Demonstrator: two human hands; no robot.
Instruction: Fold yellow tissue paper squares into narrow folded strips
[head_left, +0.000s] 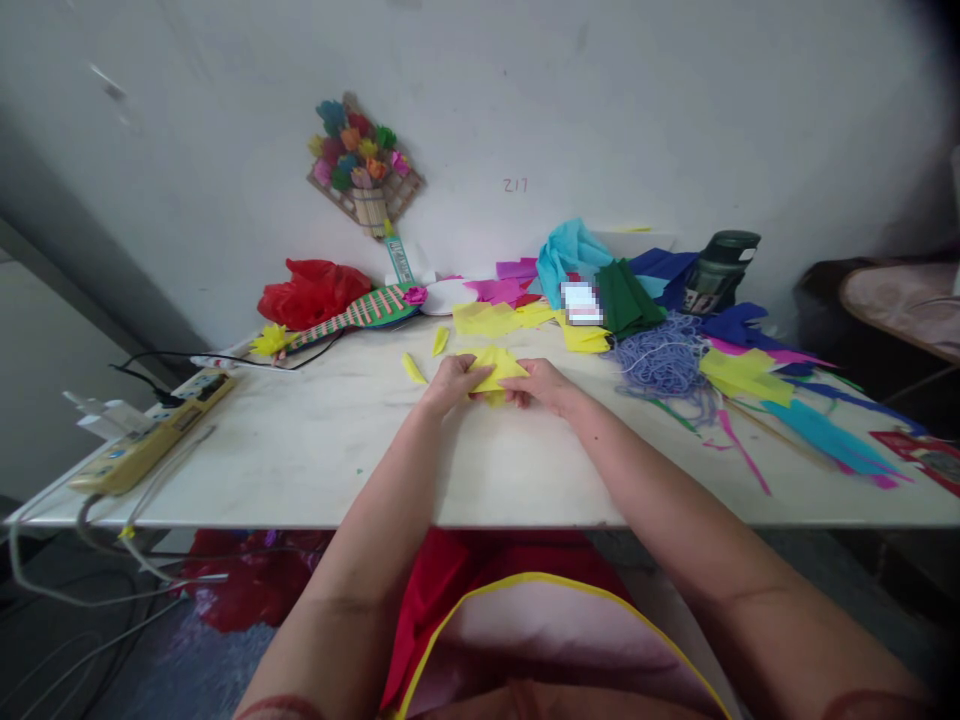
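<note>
A piece of yellow crepe paper (491, 367) is stretched between both hands, just above the middle of the white table (517, 460). My left hand (452, 382) pinches its left side, thumb on top. On the right side, my right hand (541, 385) grips it with the thumb uppermost and the fingers curled beneath. Part of the paper hangs below the fingers. Two small folded yellow paper strips (412, 368) lie just left of my left hand. Flat yellow paper sheets (484, 319) are spread behind the hands.
A yellow power strip (157, 435) with cables sits at the left edge. Along the back lie a green pipa-shaped craft (367, 312), a red plastic bag (315, 290) and coloured paper (574, 255). Tangled purple yarn (660, 355) and a dark jar (721, 270) are to the right.
</note>
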